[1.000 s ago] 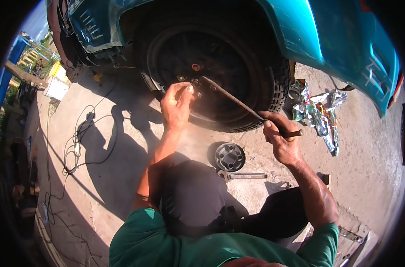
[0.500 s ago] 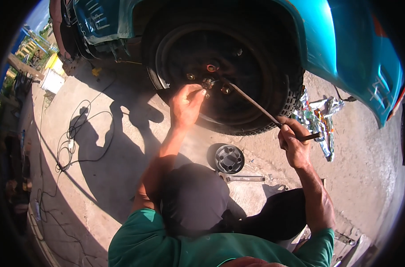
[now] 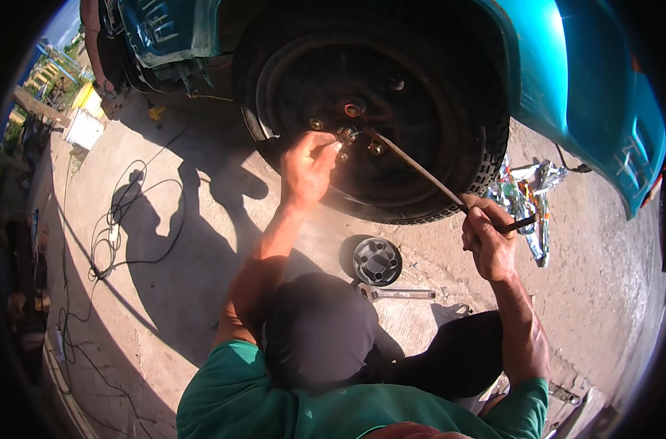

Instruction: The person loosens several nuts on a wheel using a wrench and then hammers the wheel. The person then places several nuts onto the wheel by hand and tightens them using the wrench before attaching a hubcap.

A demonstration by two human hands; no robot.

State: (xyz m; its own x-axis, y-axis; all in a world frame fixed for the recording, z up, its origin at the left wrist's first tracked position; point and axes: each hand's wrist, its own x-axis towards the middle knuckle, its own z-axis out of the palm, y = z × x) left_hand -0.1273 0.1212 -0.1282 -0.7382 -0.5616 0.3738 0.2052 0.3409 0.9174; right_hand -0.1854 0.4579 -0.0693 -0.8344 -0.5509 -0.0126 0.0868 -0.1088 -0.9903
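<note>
A dark wheel (image 3: 420, 95) with several brassy nuts (image 3: 376, 148) fills the upper middle, under a teal vehicle body (image 3: 537, 66). My left hand (image 3: 309, 164) is at the hub, fingers pinched by the lug nuts around something small that I cannot make out. My right hand (image 3: 490, 241) grips a long rusty metal bar (image 3: 420, 167), which slants up-left across the tyre to the hub, near my left fingers. Below the wheel a round dark hub cover (image 3: 377, 262) lies on the concrete beside a steel wrench (image 3: 406, 294).
Crumpled foil (image 3: 534, 212) lies right of the tyre. Looped cables (image 3: 139, 219) run over the shadowed ground at left. A white bucket (image 3: 83, 128) stands at upper left, near what looks like another person's bare limb (image 3: 96, 55). My dark-clad knee (image 3: 450, 351) is below.
The wheel and vehicle appear farther right in view. My hands have shifted right along with them, still at hub and bar; the bar's outer end sits slightly farther right.
</note>
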